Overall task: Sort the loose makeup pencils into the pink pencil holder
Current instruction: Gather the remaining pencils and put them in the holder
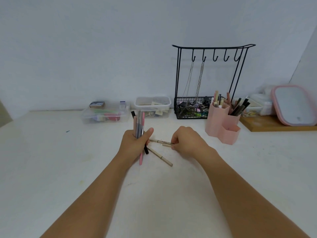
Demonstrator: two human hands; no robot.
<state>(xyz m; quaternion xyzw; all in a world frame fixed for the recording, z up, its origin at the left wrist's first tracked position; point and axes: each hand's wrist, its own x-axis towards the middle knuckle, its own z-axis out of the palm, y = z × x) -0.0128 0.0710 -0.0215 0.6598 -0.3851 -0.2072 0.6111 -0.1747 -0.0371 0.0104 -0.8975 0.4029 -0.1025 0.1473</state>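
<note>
A bundle of makeup pencils [139, 124] stands nearly upright in the left hand [135, 143], whose fingers are curled tight round the middle of it; a pink pencil and a black one stick out below the fist toward the desk [68, 160]. Just right of that hand, a beige pencil [160, 142] lies flat, and the right hand [187, 141] pinches its right end with the fingers closed on it, knuckles up. A second beige pencil [160, 157] lies loose on the desk, slanting from under the left hand down to the right, touching neither hand that I can tell.

The pink pencil holder [223, 124] stands to the right and a little beyond the right hand, well apart from it, with bare white desk between them. Its taller compartments already hold pencils and brushes; the low front compartment looks unfilled.

Behind the holder stands a black wire jewellery rack [211, 79] with chains on its hooks and a basket at the foot. Left of it, along the wall, sit two clear plastic boxes [152, 105]. At the far right a pink-rimmed mirror [293, 105] leans on a wooden tray [267, 125].
</note>
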